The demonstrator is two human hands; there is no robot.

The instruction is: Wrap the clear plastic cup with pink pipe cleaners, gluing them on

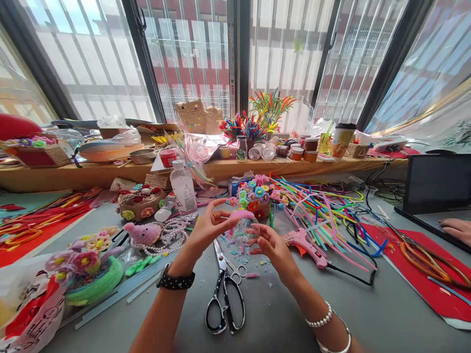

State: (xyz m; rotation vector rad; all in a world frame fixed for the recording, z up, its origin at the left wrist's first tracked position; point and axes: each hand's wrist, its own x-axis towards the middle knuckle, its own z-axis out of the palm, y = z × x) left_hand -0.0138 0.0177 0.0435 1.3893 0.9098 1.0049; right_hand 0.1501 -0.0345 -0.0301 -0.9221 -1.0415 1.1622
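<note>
A small clear plastic cup [242, 229] with a fuzzy pink band [242, 214] along its top is held up over the table. My left hand [207, 226] pinches it near the pink band, thumb and fingers at its left side. Against its right side rest the curled fingertips of my right hand [275, 252]. Below my hands lie large black-handled scissors [224, 294], with a smaller pair of silver scissors [237, 270] beside them. Bits of cut pastel fuzz [241, 249] are scattered under the cup. To the right is a pink hot glue gun [309, 249].
Pipe cleaners [324, 211] spread behind the glue gun. A flower-filled box [257, 198], a clear bottle [183, 189] and pearl strings [169, 234] stand or lie around. At far right, another person's hand [458, 229] rests at a laptop [437, 181]. Orange-handled scissors [423, 260] lie on red sheets.
</note>
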